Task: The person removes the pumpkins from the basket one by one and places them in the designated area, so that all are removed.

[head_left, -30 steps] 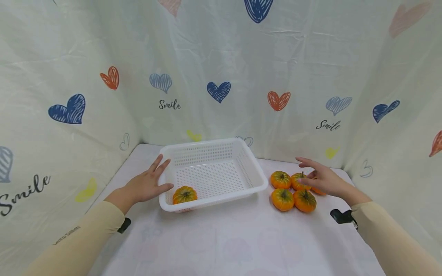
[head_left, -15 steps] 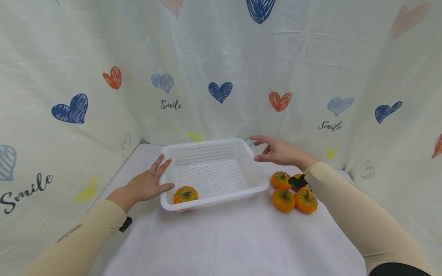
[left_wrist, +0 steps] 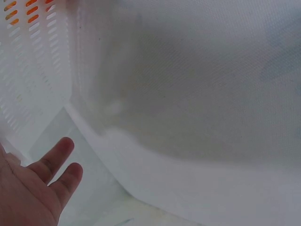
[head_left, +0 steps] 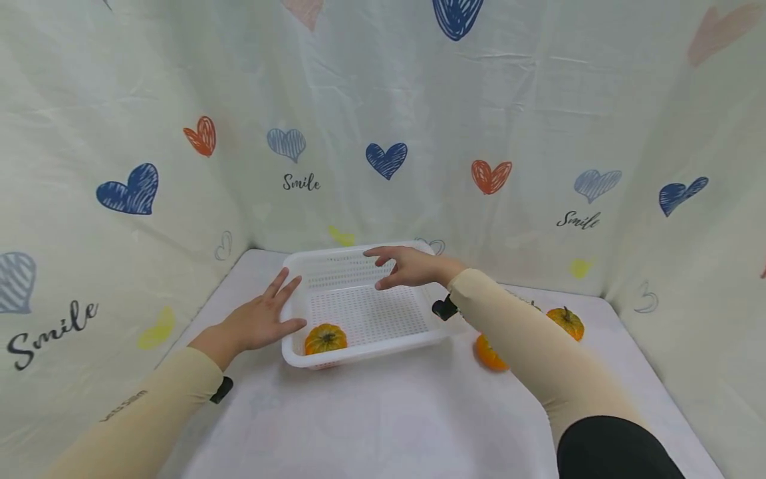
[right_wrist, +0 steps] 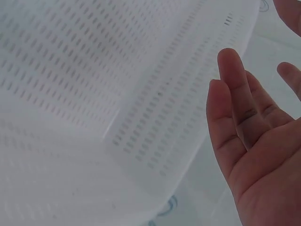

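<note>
A white perforated plastic basket [head_left: 374, 346] stands on the table in the head view, with one small orange-green pumpkin [head_left: 326, 338] in its near left corner. My left hand [head_left: 254, 324] rests at the basket's left rim with fingers spread; in the left wrist view its fingers lie beside the slotted wall [left_wrist: 35, 80]. Over the basket's far right part hovers my right hand [head_left: 413, 266], fingers relaxed. The right wrist view shows the palm of this hand [right_wrist: 263, 136] holding nothing.
Right of the basket, pumpkins lie partly behind my right sleeve: one pumpkin [head_left: 491, 354] nearer, another pumpkin [head_left: 566, 323] farther right. A cloth with printed hearts [head_left: 386, 159] hangs behind and at both sides of the white table [head_left: 371, 419].
My right hand has swept left from above the pumpkins to above the basket, its forearm now covering several of them. The left hand has stayed at the basket rim.
</note>
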The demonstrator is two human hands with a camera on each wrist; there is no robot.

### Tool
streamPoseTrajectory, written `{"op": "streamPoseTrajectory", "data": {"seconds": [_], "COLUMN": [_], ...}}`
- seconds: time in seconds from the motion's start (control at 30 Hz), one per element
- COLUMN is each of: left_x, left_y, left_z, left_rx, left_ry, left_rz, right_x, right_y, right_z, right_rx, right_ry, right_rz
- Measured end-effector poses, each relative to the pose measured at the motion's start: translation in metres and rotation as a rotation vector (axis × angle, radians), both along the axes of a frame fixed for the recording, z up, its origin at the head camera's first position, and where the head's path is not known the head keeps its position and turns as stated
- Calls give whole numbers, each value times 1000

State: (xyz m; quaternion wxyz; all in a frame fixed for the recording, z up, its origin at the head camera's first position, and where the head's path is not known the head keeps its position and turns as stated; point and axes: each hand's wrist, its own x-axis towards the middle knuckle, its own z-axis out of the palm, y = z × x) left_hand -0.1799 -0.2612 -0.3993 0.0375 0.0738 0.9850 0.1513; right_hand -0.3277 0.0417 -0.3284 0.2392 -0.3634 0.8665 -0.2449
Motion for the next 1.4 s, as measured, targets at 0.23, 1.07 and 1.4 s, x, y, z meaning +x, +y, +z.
{"op": "streamPoseTrajectory", "data": {"seconds": [0.23, 1.07, 1.4], "left_x": [0, -1, -4], "left_y": [0, -3, -3], "left_z": [0, -2, -3], "left_rx": [6, -8, -15], "left_ry": [-12, -8, -5], "left_rz": [0, 7, 8], "right_x": [0, 3, 6], "right_y": [-45, -80, -99], "right_z": [-23, -57, -65], "right_rx": [24, 223, 195], "right_ry": [-54, -253, -345], "right_rz": [103, 311, 440]}}
